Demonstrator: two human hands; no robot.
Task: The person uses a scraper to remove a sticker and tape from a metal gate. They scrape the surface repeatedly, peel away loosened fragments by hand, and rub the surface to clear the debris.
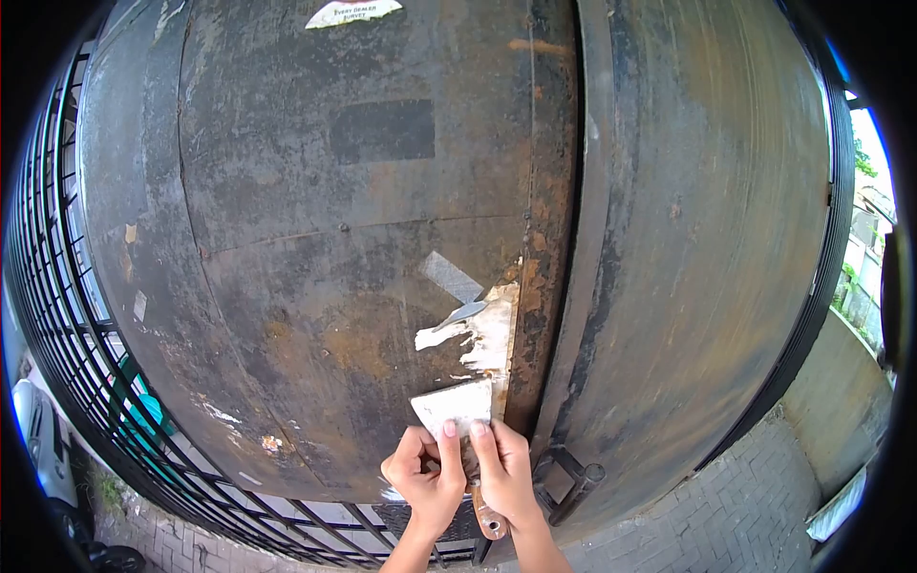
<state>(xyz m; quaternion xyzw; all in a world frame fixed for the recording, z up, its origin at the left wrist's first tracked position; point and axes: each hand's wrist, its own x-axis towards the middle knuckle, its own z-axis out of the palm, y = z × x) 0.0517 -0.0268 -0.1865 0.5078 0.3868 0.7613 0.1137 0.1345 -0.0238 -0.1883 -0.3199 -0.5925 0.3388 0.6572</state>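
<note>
Left grip [432, 485] and right grip [504, 477] both pinch the white-smeared, wooden-handled scraper [453, 402], I log; equally near. Long axis roughly upright, handle down. Blade sits just below the torn white patch [493, 336] on the rusty dark metal panel [287, 325]. Well above that patch, red-and-white label [353, 12]: "EVERY DEALER"; second line uncertain.

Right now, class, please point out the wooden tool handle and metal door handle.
Wooden tool handle [487, 516], head view: its lower end.
Metal door handle [576, 497], head view: middle of its bar.
</note>
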